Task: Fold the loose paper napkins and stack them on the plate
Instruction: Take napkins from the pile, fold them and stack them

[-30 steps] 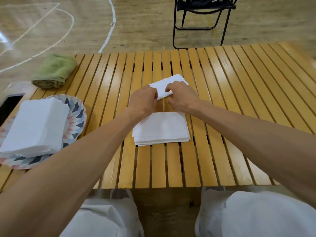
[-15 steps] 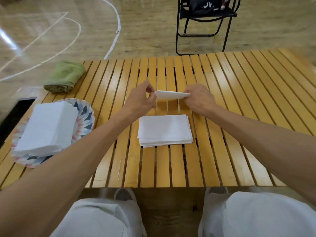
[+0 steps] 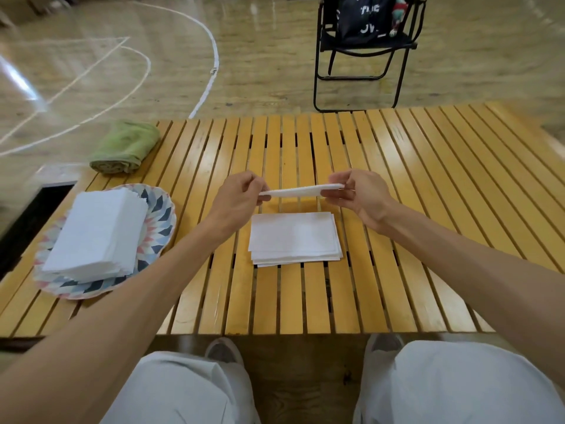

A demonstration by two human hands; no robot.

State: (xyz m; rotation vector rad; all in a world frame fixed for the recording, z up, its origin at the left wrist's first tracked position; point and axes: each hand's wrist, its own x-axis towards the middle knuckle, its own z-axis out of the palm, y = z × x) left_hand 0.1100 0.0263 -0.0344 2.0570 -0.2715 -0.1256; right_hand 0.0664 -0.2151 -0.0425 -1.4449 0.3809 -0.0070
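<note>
Two hands hold one folded napkin (image 3: 301, 190) level above a slatted wooden table (image 3: 428, 185), the left hand (image 3: 237, 199) pinching one end and the right hand (image 3: 359, 195) pinching the other. Directly beneath it lies a small pile of napkins (image 3: 295, 238) flat on the slats. To the left, a patterned plate (image 3: 160, 215) carries a taller stack of folded napkins (image 3: 96, 232), with a rolled green towel (image 3: 125, 146) beyond it. On a folding chair (image 3: 363, 53) behind the table sits a dark bag (image 3: 363, 16) with white lettering too blurred to read.
</note>
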